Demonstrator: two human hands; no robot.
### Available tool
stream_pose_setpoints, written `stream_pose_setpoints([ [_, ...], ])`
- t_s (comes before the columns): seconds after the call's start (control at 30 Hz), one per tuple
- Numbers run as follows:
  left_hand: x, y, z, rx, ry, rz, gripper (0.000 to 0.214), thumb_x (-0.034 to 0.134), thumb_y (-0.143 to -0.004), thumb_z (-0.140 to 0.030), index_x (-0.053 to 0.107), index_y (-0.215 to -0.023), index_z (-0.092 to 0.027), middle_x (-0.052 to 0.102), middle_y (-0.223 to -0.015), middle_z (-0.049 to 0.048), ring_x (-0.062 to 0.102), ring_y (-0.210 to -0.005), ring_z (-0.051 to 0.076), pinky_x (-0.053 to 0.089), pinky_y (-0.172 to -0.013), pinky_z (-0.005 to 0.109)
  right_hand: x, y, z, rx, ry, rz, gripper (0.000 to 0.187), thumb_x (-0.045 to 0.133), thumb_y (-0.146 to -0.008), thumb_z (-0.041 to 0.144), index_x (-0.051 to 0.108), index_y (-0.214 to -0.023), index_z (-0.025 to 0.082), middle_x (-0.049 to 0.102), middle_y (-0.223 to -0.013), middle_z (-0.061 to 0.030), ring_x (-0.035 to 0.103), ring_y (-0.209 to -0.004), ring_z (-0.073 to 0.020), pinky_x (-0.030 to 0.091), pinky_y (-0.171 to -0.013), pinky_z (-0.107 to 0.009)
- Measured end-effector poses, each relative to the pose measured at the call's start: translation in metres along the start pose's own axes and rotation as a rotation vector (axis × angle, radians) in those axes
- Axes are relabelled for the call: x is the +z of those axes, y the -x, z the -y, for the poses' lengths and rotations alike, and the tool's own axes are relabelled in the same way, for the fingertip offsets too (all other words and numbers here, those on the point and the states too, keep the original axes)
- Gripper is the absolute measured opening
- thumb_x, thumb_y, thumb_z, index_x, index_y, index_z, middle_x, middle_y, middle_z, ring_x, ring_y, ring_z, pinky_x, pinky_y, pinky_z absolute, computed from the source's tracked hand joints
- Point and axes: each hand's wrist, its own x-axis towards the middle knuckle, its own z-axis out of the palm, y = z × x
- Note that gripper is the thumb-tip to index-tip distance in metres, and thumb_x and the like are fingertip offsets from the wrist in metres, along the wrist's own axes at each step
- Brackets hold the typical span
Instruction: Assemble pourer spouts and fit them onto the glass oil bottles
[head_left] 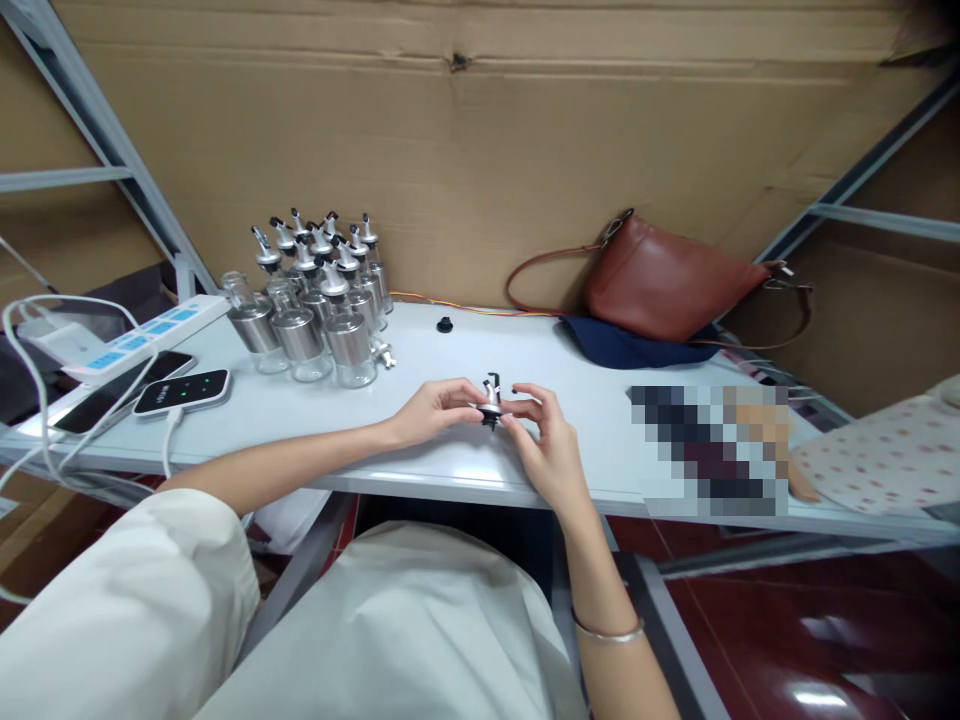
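Between both hands, over the front of the grey-white table [442, 470], is a pourer spout [491, 400] with a silver body and black parts at its top and base. My left hand [439, 408] pinches it from the left side. From the right, the fingers of my right hand [544, 440] close on its lower edge. At the back left stand several glass bottles [350, 345] with steel bands, most topped by similar silver spouts. A small silver piece [385, 355] lies beside the front bottle. Farther back rests a small black stopper [445, 325].
On the left are a white power strip [154, 335], a black phone [124, 390] and a cabled device [182, 392]. A brown leather bag [660, 280] sits on dark blue cloth [622, 345] at the back right. A dotted item [885, 450] lies at right.
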Motion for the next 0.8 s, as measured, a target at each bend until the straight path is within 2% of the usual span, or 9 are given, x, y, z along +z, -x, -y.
stream_pose_setpoints([
  [0.1, 0.001, 0.000, -0.001, -0.014, 0.001, 0.014, 0.028, 0.072, -0.071, -0.032, 0.061, -0.088, -0.012, 0.068, -0.086, 0.0054, 0.065, -0.081, 0.016, 0.049, -0.076, 0.030, 0.000, 0.001, 0.004, -0.044, 0.067, 0.007, 0.031, 0.048, -0.086, 0.023, 0.046, -0.117, 0.023, 0.070, -0.096, -0.0076, 0.067, -0.079, -0.0195, 0.052, -0.062, -0.029],
  [0.2, 0.001, 0.001, -0.002, 0.033, -0.087, 0.012, 0.027, 0.069, -0.074, -0.034, 0.062, -0.090, -0.013, 0.067, -0.092, 0.0066, 0.064, -0.083, 0.016, 0.048, -0.079, 0.030, 0.001, 0.000, 0.006, -0.131, 0.076, 0.000, 0.031, 0.048, -0.085, 0.021, 0.049, -0.116, 0.022, 0.067, -0.097, -0.0072, 0.064, -0.088, -0.0198, 0.052, -0.074, -0.033],
  [0.3, -0.001, 0.003, -0.003, 0.103, -0.293, -0.032, 0.030, 0.068, -0.075, -0.033, 0.058, -0.099, -0.016, 0.065, -0.096, 0.0056, 0.062, -0.080, 0.014, 0.046, -0.078, 0.029, 0.001, -0.001, 0.009, -0.215, 0.062, 0.103, 0.034, 0.053, -0.083, 0.022, 0.052, -0.117, 0.023, 0.063, -0.109, -0.0081, 0.060, -0.098, -0.0204, 0.050, -0.084, -0.036],
  [0.37, -0.003, 0.003, -0.004, 0.133, -0.420, -0.039, 0.038, 0.068, -0.075, -0.034, 0.053, -0.106, -0.018, 0.065, -0.090, 0.0032, 0.061, -0.075, 0.013, 0.046, -0.073, 0.027, 0.001, -0.002, 0.010, -0.213, 0.055, 0.174, 0.035, 0.059, -0.081, 0.025, 0.054, -0.116, 0.023, 0.062, -0.111, -0.0085, 0.059, -0.099, -0.0213, 0.050, -0.083, -0.036],
  [0.43, -0.007, 0.003, -0.006, 0.186, -0.546, 0.004, 0.039, 0.067, -0.076, -0.037, 0.052, -0.107, -0.019, 0.065, -0.084, 0.0019, 0.061, -0.074, 0.014, 0.045, -0.073, 0.027, 0.002, -0.002, 0.010, -0.184, 0.044, 0.173, 0.029, 0.064, -0.079, 0.030, 0.056, -0.107, 0.022, 0.062, -0.105, -0.0080, 0.060, -0.095, -0.0214, 0.051, -0.082, -0.036],
  [0.53, -0.012, 0.001, -0.009, 0.299, -0.761, 0.149, 0.025, 0.060, -0.082, -0.037, 0.058, -0.098, -0.018, 0.067, -0.088, 0.0046, 0.061, -0.082, 0.016, 0.041, -0.081, 0.029, 0.004, -0.001, 0.007, -0.142, 0.033, 0.123, 0.019, 0.064, -0.079, 0.032, 0.055, -0.091, 0.021, 0.062, -0.093, -0.0064, 0.061, -0.087, -0.0205, 0.051, -0.080, -0.037],
  [0.6, -0.013, 0.000, -0.009, 0.361, -0.859, 0.243, 0.020, 0.053, -0.087, -0.034, 0.061, -0.097, -0.019, 0.067, -0.093, 0.0064, 0.061, -0.086, 0.017, 0.039, -0.083, 0.030, 0.005, -0.001, 0.004, -0.104, 0.025, 0.097, 0.026, 0.065, -0.078, 0.032, 0.053, -0.098, 0.021, 0.061, -0.093, -0.0064, 0.061, -0.085, -0.0201, 0.051, -0.079, -0.037],
  [0.7, -0.011, 0.000, -0.009, 0.453, -0.959, 0.305, 0.020, 0.048, -0.090, -0.028, 0.063, -0.100, -0.020, 0.068, -0.097, 0.0079, 0.061, -0.089, 0.016, 0.035, -0.084, 0.029, 0.006, -0.002, 0.000, -0.046, -0.023, 0.135, 0.050, 0.066, -0.076, 0.030, 0.044, -0.120, 0.019, 0.061, -0.098, -0.0070, 0.062, -0.084, -0.0192, 0.052, -0.078, -0.037],
  [0.8, -0.007, 0.002, -0.012, 0.524, -1.086, 0.306, 0.022, 0.045, -0.091, -0.023, 0.065, -0.100, -0.022, 0.069, -0.096, 0.0076, 0.061, -0.085, 0.015, 0.033, -0.083, 0.030, 0.006, -0.002, -0.002, -0.032, -0.064, 0.216, 0.046, 0.063, -0.078, 0.027, 0.048, -0.120, 0.020, 0.063, -0.101, -0.0073, 0.063, -0.088, -0.0192, 0.052, -0.082, -0.036],
])
